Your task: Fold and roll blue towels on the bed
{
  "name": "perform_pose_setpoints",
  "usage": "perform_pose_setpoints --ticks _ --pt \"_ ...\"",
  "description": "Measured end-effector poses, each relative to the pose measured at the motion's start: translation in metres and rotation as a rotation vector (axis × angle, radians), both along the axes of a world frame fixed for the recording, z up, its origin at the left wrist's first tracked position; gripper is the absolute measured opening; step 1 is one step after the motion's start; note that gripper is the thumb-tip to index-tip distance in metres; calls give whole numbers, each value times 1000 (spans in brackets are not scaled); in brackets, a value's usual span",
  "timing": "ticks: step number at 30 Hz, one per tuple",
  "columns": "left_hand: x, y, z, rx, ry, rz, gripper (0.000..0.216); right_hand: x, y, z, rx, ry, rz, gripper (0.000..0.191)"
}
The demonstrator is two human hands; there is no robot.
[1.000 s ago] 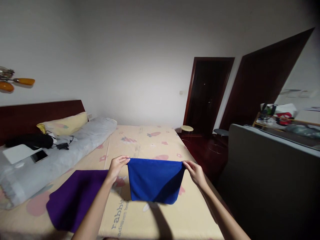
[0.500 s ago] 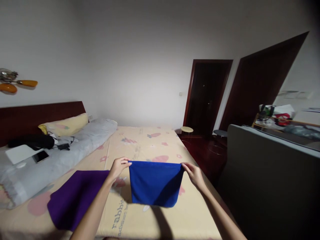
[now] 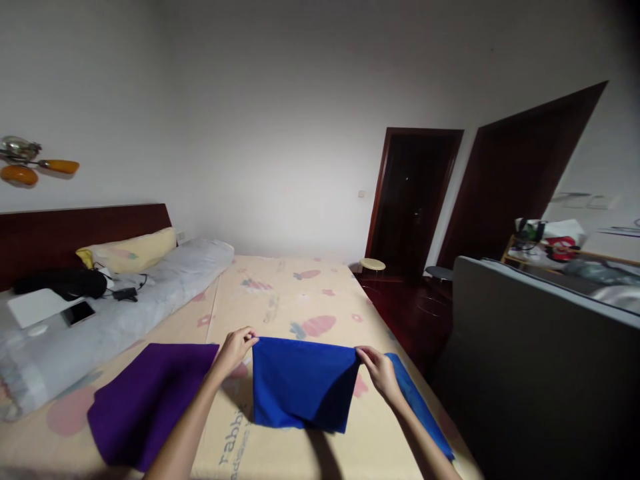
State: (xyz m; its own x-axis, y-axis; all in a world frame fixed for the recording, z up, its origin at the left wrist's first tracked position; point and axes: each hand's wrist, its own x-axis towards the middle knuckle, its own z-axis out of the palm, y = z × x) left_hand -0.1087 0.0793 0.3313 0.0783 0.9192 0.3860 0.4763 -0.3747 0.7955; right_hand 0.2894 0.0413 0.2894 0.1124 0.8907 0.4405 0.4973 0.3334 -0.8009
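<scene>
A dark blue cloth (image 3: 300,380) hangs stretched between my two hands over the bed, its lower edge near or touching the sheet; I cannot tell which. My left hand (image 3: 236,351) pinches its upper left corner between thumb and fingers. At the upper right corner, my right hand (image 3: 379,371) pinches the fabric the same way. Flat on the bed to the left lies a purple cloth (image 3: 145,400), partly covered by my left forearm. Beyond my right forearm, a strip of lighter blue fabric (image 3: 417,400) lies along the bed's right edge, partly hidden.
The bed (image 3: 270,293) has a cream sheet with radish prints. A grey quilt (image 3: 165,287) along its left side carries a phone (image 3: 79,313), a white flat object (image 3: 37,307) and a black bag (image 3: 60,283). A dark panel (image 3: 525,373) stands at right; a stool (image 3: 373,265) stands beyond.
Both hands have lowered the blue cloth slightly and shifted it a little left. The lighter blue fabric beside my right forearm now shows.
</scene>
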Motion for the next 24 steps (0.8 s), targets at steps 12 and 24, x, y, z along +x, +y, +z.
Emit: perform_pose_setpoints --ticks 12,24 --pt "-14 3 22 52 63 -27 20 16 28 52 4 -165 154 51" --pt "-10 18 43 -205 0 -143 33 24 57 67 -143 6 277 51"
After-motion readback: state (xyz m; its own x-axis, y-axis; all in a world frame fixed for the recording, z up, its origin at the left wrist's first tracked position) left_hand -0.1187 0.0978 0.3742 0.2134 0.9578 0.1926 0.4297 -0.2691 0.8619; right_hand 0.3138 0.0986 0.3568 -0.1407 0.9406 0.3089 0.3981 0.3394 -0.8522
